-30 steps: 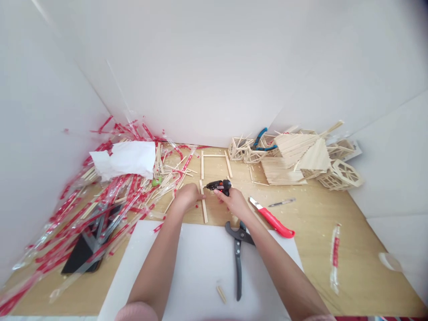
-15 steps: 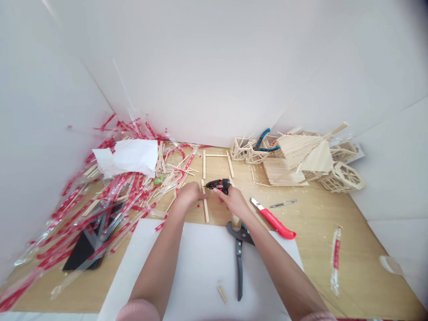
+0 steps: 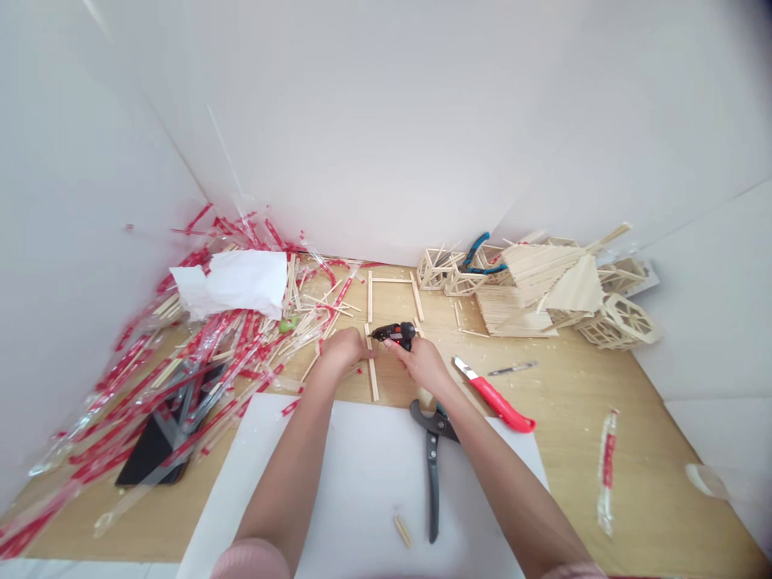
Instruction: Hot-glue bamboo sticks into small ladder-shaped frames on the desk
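Slightly shifted view: right hand around glue gun, left hand hold unclear, cutter partly under forearm

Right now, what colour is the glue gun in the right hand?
The glue gun is mostly black with small orange-red marks, seen in the head view.

I see glue gun: small, black body, orange-red marks, tiny red glow low on side. Gripped in right hand, held roughly level, nozzle pointing left, tip at far part of wooden strip; whether tip touches, I can't tell. Strip pale, straight, narrow, flat on bare tabletop, running lengthwise away from me, far end angled slightly left. Left hand fingertips across its middle.
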The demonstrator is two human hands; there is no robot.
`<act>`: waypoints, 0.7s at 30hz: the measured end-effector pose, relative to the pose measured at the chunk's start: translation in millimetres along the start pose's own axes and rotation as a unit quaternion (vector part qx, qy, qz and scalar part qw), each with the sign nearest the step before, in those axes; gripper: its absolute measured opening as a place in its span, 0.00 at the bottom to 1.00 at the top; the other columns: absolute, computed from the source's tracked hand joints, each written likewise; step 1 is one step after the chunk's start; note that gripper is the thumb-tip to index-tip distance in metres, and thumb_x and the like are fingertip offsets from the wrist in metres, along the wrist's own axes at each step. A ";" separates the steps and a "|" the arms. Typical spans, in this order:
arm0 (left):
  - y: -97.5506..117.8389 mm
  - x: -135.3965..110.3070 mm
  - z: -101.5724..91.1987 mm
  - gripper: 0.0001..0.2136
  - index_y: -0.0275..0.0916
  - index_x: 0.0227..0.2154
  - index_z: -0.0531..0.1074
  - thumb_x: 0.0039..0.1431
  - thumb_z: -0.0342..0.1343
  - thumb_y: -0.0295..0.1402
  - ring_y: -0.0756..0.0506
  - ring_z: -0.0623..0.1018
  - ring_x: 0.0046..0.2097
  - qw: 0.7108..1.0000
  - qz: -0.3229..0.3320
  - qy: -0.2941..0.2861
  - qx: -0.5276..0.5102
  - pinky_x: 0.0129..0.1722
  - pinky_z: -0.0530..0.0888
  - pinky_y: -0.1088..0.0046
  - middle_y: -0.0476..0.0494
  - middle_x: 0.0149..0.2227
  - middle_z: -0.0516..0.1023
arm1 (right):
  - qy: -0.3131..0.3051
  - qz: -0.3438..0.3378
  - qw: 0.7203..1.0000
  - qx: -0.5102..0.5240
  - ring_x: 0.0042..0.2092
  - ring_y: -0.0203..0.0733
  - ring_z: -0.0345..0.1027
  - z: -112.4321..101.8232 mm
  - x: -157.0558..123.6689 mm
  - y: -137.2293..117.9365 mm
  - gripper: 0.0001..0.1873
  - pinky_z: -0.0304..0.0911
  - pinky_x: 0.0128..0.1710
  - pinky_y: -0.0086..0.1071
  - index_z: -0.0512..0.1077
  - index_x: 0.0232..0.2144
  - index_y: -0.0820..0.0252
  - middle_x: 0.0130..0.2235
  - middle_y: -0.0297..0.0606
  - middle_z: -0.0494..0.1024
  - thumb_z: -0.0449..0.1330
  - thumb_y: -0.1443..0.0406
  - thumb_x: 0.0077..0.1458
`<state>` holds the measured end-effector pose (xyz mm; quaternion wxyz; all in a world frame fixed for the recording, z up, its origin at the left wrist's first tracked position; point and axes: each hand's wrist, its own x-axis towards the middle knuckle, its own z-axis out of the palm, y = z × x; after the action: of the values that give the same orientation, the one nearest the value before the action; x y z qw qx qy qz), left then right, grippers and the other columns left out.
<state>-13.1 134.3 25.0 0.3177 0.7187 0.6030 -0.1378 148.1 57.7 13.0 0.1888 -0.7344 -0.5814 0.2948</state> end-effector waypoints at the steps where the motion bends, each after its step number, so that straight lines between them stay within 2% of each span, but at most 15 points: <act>1: 0.3 -0.4 -0.6 0.14 0.39 0.26 0.75 0.45 0.59 0.45 0.42 0.78 0.36 1.000 -0.002 -0.002 0.002 0.31 0.65 0.72 0.42 0.27 0.79 | -0.002 0.000 1.000 -0.001 0.25 0.43 0.70 0.1 0.2 -0.2 0.33 0.56 0.26 0.29 0.74 0.24 0.62 0.19 0.41 0.73 0.48 0.40 0.52; 13: -0.2 0.5 0.1 0.16 0.39 0.26 0.75 0.44 0.60 0.49 0.43 0.78 0.35 1.000 -0.005 -0.002 -0.013 0.32 0.66 0.73 0.42 0.27 0.79 | 0.002 0.005 1.000 -0.019 0.26 0.44 0.70 -0.5 2.1 -3.0 0.34 0.55 0.25 0.29 0.74 0.26 0.63 0.21 0.43 0.75 0.47 0.40 0.52; 21: -0.9 1.1 -0.2 0.15 0.39 0.25 0.75 0.45 0.59 0.47 0.43 0.78 0.34 1.000 -0.002 -0.004 -0.007 0.31 0.65 0.72 0.43 0.26 0.79 | -0.013 0.014 0.999 -0.030 0.26 0.44 0.70 -7.7 -2.3 -8.9 0.33 0.55 0.26 0.29 0.74 0.25 0.62 0.21 0.44 0.75 0.47 0.40 0.53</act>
<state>-13.8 135.4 24.3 0.3251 0.7149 0.6036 -0.1374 146.2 58.3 24.9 0.1552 -0.7436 -0.5824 0.2894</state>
